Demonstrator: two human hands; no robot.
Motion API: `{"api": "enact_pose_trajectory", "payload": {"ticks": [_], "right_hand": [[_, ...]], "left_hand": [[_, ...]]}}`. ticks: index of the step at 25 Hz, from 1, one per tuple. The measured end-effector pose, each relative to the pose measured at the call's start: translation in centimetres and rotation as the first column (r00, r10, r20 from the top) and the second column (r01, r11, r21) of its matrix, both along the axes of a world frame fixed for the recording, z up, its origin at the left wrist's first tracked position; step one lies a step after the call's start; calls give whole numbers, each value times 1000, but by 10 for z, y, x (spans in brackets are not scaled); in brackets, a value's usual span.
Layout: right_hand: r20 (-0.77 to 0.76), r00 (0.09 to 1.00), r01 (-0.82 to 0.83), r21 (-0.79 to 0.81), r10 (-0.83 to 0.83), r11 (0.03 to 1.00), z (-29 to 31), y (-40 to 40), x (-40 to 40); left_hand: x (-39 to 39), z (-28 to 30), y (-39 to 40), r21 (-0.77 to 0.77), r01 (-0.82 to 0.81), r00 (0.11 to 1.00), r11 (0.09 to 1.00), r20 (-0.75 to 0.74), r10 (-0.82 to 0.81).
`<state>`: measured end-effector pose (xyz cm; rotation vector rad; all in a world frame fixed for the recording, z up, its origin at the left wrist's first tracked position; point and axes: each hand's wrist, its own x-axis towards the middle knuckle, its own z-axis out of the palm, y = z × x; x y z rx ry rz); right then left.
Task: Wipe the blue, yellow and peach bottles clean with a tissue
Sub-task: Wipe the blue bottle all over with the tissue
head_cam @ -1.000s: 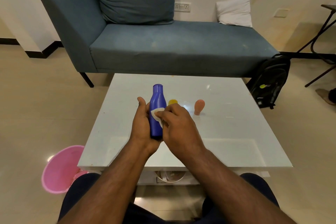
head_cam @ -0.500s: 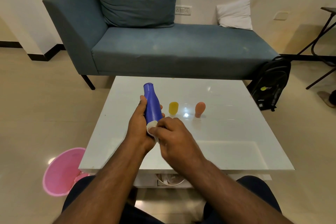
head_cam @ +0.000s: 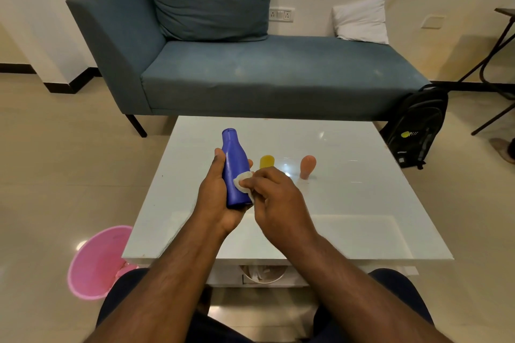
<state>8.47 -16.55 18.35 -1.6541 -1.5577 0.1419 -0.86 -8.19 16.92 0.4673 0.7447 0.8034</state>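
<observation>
3 bottles: blue bottle (head_cam: 235, 172) in left hand (head_cam: 216, 198); 1 tissue (head_cam: 243, 181) w/ right hand (head_cam: 274, 199).

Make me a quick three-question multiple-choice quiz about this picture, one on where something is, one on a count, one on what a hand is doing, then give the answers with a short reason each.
1. Where is the pink bin?
A. On the sofa
B. On the floor, left of the table
C. On the table

2. How many bottles stand on the table, not held?
A. One
B. Two
C. Three

3. What is the right hand doing?
A. Resting flat on the table
B. Gripping the peach bottle
C. Pinching a tissue against the blue bottle

Answers:
1. B, the bin sits on the floor tiles by the table's near left corner.
2. B, only the yellow bottle and the peach bottle stand there; the left hand holds the blue one.
3. C, its fingertips press the white tissue onto the blue bottle's side.
</observation>
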Motion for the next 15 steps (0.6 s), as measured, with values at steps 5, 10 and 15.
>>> {"api": "enact_pose_trajectory", "payload": {"ticks": [5, 10, 15], "right_hand": [[21, 997, -75, 0, 75, 997, -6, -11, -5], [-129, 992, -2, 18, 4, 1000, 5, 6, 2], [-78, 997, -14, 1, 14, 1000, -2, -16, -4]], "left_hand": [[-4, 1, 1, 24, 11, 1000, 1000, 16, -11], [0, 3, -7, 27, 8, 1000, 1000, -12, -8], [-4, 11, -4, 21, 26, 1000, 999, 14, -27]]}}
